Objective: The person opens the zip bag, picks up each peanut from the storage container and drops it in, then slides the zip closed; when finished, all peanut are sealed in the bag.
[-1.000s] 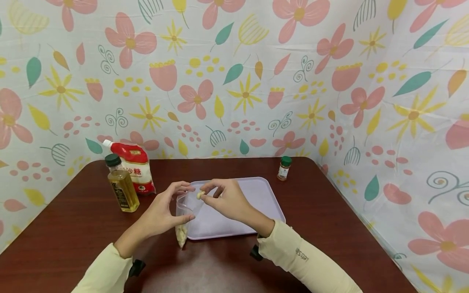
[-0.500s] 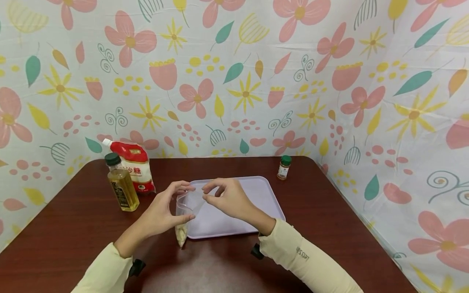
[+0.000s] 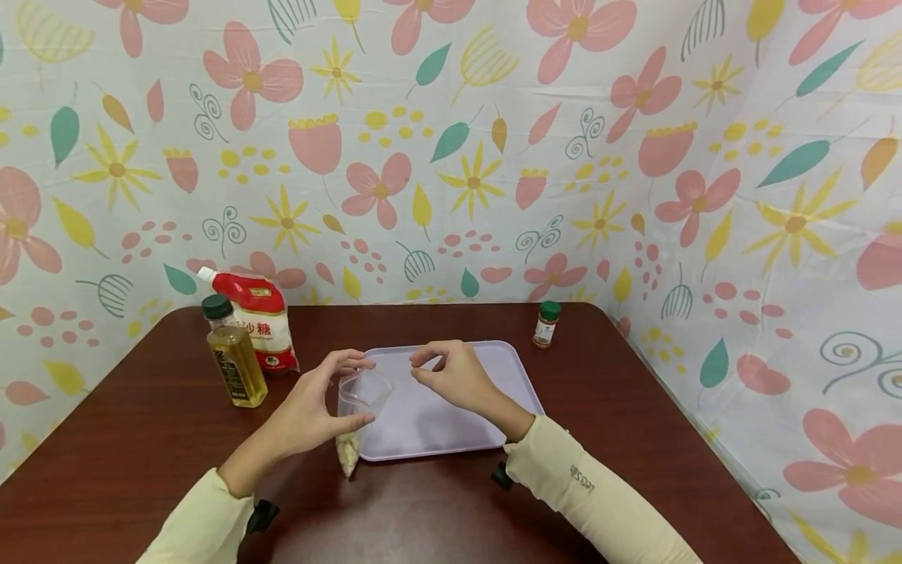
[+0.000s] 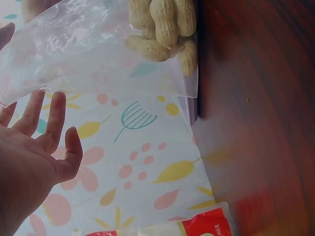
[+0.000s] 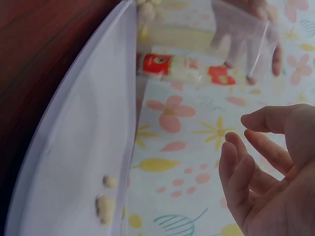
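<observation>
My left hand [image 3: 310, 407] holds a clear plastic bag [image 3: 362, 395] near its mouth, thumb and fingers curved round the opening. Several peanuts [image 4: 165, 22] in their shells lie at the bottom of the bag, which hangs by the near left edge of a pale lilac tray [image 3: 437, 431]. Right of the bag, above the tray, my right hand [image 3: 454, 376] has its fingers loosely bent and nothing between them. In the right wrist view, small tan pieces that look like peanuts [image 5: 105, 209] lie on the tray; my right hand hides them in the head view.
A bottle of yellow oil [image 3: 238, 364] and a red-and-white sugar pouch [image 3: 264, 325] stand at the back left of the dark table [image 3: 395, 517]. At the back right is a small green-capped jar [image 3: 546, 324]. A floral cloth [image 3: 451, 258] hangs behind.
A second ago my right hand pinched a peanut at the bag's mouth; it is no longer in those fingers. That hand has drawn back to the right. My left hand stays put.
</observation>
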Demonstrator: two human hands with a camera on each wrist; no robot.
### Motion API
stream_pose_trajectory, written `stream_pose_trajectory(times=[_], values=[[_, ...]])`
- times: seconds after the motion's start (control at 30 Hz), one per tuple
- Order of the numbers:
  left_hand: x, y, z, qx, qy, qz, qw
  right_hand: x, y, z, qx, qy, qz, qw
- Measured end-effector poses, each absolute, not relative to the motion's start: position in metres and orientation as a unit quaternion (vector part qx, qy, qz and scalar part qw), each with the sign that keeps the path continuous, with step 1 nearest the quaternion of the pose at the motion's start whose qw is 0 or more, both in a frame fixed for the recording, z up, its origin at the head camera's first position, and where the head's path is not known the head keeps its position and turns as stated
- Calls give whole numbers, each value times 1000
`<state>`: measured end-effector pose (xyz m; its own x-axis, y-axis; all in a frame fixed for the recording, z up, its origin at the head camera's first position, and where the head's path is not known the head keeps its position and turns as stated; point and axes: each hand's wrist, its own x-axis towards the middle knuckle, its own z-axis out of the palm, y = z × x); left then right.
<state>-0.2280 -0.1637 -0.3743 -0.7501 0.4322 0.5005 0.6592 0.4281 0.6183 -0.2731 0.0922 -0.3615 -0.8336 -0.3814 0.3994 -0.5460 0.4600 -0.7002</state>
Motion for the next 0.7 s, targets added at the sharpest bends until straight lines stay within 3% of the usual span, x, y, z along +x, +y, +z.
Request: stream_pose_trajectory(times=[0.27, 0.7], values=[[-228, -165, -375, -326, -835, -422, 133, -294, 103, -378, 236, -870, 431, 53], [-228, -166, -375, -324, -837, -422, 131, -321, 120, -399, 191, -922, 335, 32]])
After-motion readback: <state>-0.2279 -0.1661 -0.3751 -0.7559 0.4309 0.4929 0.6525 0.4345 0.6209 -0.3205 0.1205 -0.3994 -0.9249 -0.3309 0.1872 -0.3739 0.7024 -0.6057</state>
